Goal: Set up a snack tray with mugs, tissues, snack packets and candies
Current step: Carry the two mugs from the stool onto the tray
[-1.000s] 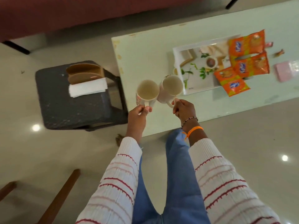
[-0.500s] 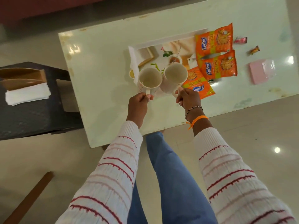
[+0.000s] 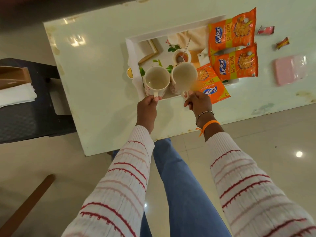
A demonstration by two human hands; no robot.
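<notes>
1. Two mugs total, one in each hand. The left hand (image 3: 147, 108) has its grip curled round the handle of the left mug (image 3: 157, 81), and the right hand (image 3: 198, 102) pinches the handle of the right mug (image 3: 184, 76). Both sit side by side over the near-left corner of the tray (image 3: 135, 40); can't tell if they're resting on it or just above it
2. Three orange snack packets: packet one (image 3: 232, 31) at the far end of the tray's right side, packet two (image 3: 236, 64) just below it, packet three (image 3: 212, 84) nearest the right hand, turned upside down and sticking out past the tray's near edge
3. Two candies in crinkly wrappers on the desk (image 3: 95, 65) right of the packets: a red one (image 3: 266, 30) and an orange-brown one (image 3: 283, 43). One pink tissue pack (image 3: 290, 70) in shiny plastic lies below them
4. Mugs are round, cream inside, smooth ceramic-looking, with a reddish print on the outside. Tray is white, rectangular, raised rim, printed inside with a teacup, leaves and a frame
5. Desk top is pale green and glossy, with worn, chipped edges
6. Hard to make out: a small yellowish round thing (image 3: 130, 72) beside the tray's left rim. At far left a dark stool (image 3: 25, 117) with a white napkin stack (image 3: 15, 96) and a brown holder (image 3: 13, 76) is cut off by the picture edge
</notes>
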